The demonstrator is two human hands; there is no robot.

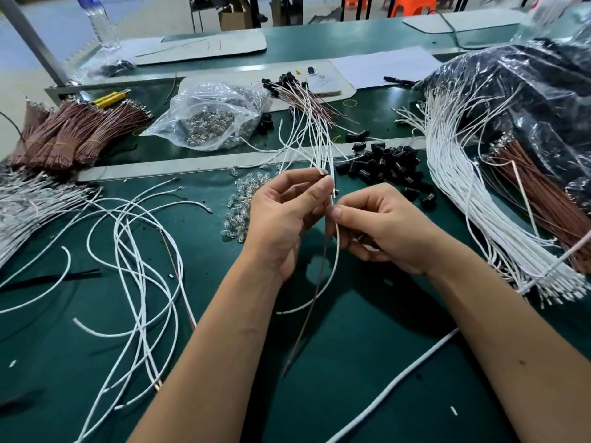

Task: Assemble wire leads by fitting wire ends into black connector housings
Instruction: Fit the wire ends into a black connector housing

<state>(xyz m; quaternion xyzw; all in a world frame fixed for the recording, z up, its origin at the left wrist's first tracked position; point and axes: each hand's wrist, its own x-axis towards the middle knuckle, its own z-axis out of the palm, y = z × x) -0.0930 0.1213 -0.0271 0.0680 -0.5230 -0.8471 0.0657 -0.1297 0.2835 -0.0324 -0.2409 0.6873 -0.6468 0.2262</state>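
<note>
Your left hand (281,215) is raised over the middle of the green table (367,362), fingers curled, thumb and fingertips pinching a small black connector housing (325,176) at its top; only a sliver of the housing shows between the fingertips. Your right hand (383,225) sits just beside it, thumb and forefinger pressed together on a white wire (336,251) and a brown wire (315,292) just below the housing; the other fingers are curled under the palm. Both wires hang from the pinch toward the near edge, the white one curving left, the brown one running straight down to the table surface. Whether either wire end is seated in the housing cannot be told.

Behind your hands, a pile of loose black housings (388,166) lies near the metal rail (192,169) crossing the table. Clear LEDs (238,203) are scattered just left of your left hand. Loose white wires (137,251) loop across the left part of the table. A thick bundle of white wires (473,199) fans along the right edge, with brown wires (543,199) beside it under a black plastic bag (527,91). Past the rail lie bundled brown wires (73,135) at the far left, a clear bag of parts (211,116), and finished leads (303,100) with black ends.
</note>
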